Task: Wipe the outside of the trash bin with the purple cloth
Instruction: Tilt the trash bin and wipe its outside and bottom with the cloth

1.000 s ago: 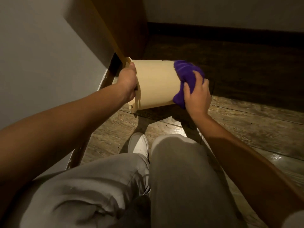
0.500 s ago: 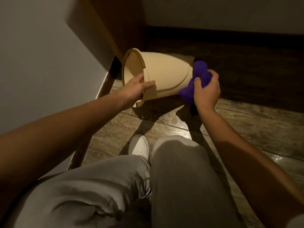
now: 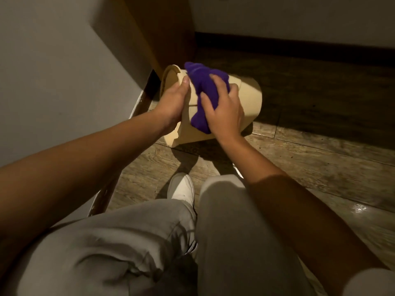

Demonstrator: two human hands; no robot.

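Purple cloth [image 3: 204, 94] is bunched under the right hand [image 3: 224, 113], pressed on the side of the tipped beige trash bin [image 3: 249, 99] at upper centre, while the left hand [image 3: 173, 102] grips its rim end. Wiping looks under way; next likely calls for turning the bin to reach unwiped sides. It lies on a wood plank floor [image 3: 310, 159], with a pale wall [image 3: 53, 67] at left.

Indoor room corner, likely a home: wood-plank floor [image 3: 299, 167], dark baseboard [image 3: 299, 47], plain wall [image 3: 53, 71], wooden cabinet side [image 3: 166, 28].
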